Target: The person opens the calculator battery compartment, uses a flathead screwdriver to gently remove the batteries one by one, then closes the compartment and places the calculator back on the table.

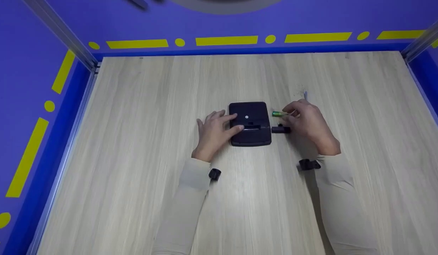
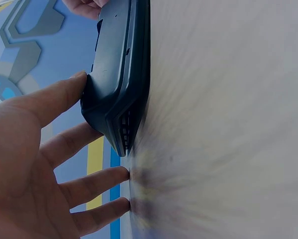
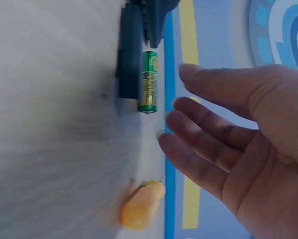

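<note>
left grip (image 1: 213,132) is lying uncurled, prolly steadying black device (image 1: 254,137) | right grip (image 1: 310,121) is hovering loose, empty, by green battery (image 3: 149,87)

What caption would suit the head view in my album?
The left hand touches a dark device while the right hand hovers by a green battery.

Head: high above, facing forward and down — most of the table (image 1: 134,124) and the far wall (image 1: 226,24) in frame.
Left wrist: low and close, rolled sideways, the device (image 2: 111,59) near at top centre.
Right wrist: low, rolled the other way, the battery (image 3: 149,84) close ahead.
Shared: device, by head and left wrist; battery, by head and right wrist.
</note>
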A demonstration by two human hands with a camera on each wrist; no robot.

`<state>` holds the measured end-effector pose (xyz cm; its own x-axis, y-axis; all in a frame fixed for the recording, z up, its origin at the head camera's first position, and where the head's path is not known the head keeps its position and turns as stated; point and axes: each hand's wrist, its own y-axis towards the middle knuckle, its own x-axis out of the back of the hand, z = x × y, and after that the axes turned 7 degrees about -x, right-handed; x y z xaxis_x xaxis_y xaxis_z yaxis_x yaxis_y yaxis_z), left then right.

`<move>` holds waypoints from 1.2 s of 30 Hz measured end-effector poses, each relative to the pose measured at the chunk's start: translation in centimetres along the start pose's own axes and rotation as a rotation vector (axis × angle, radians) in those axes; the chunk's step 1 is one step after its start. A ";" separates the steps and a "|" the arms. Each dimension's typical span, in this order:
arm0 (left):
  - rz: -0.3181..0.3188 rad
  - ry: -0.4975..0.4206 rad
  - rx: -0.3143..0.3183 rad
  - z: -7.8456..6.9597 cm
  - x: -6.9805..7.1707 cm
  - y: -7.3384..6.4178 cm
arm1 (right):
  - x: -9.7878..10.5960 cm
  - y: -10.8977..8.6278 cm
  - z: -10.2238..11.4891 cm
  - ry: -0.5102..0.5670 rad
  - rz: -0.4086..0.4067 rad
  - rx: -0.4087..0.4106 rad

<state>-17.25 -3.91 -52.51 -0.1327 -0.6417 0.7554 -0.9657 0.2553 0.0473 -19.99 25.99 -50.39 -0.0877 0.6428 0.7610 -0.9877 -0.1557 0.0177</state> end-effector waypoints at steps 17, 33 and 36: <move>-0.012 -0.005 -0.013 0.0 0.0 0.0 | -0.6 -0.1 0.6 -0.082 0.172 0.025; -0.009 0.012 -0.004 0.0 0.0 0.0 | -0.8 -0.1 0.5 -0.099 0.196 -0.006; -0.012 0.006 -0.009 0.0 0.1 0.0 | -0.8 -0.2 0.5 -0.074 0.187 -0.013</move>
<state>-17.30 -3.94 -52.44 -0.1196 -0.6407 0.7584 -0.9653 0.2537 0.0622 -19.70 25.18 -50.67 -0.2602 0.5471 0.7956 -0.9567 -0.2572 -0.1360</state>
